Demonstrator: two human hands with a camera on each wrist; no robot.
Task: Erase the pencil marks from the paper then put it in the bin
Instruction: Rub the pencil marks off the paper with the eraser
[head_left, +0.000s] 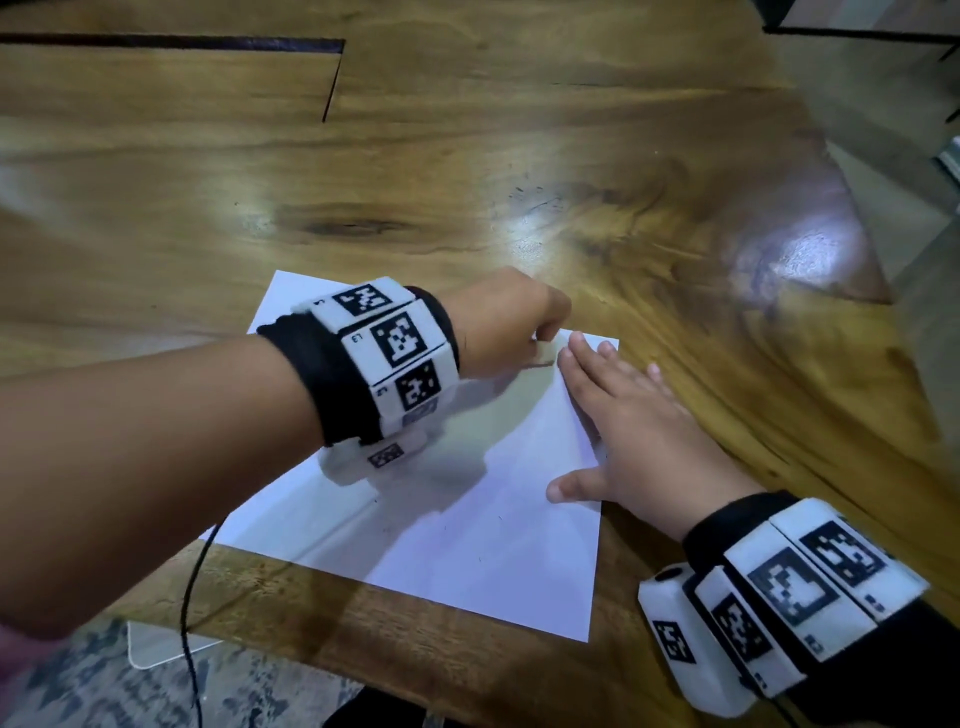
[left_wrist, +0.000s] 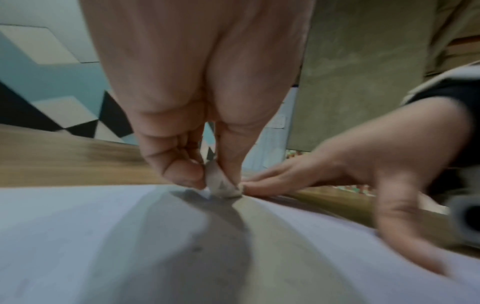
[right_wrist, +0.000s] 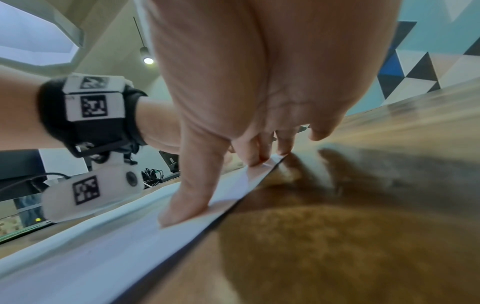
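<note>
A white sheet of paper lies flat near the front edge of the wooden table. My left hand pinches a small pale eraser between thumb and fingers and presses it on the paper near its far right corner. The left wrist view shows the eraser touching the sheet. My right hand lies flat with spread fingers along the paper's right edge, thumb and fingertips pressing the sheet down. No pencil marks can be made out. No bin is in view.
A black cable hangs from my left wrist over the table's front edge. A patterned rug and a pale flat object lie on the floor below. The table's right corner ends close to my right hand.
</note>
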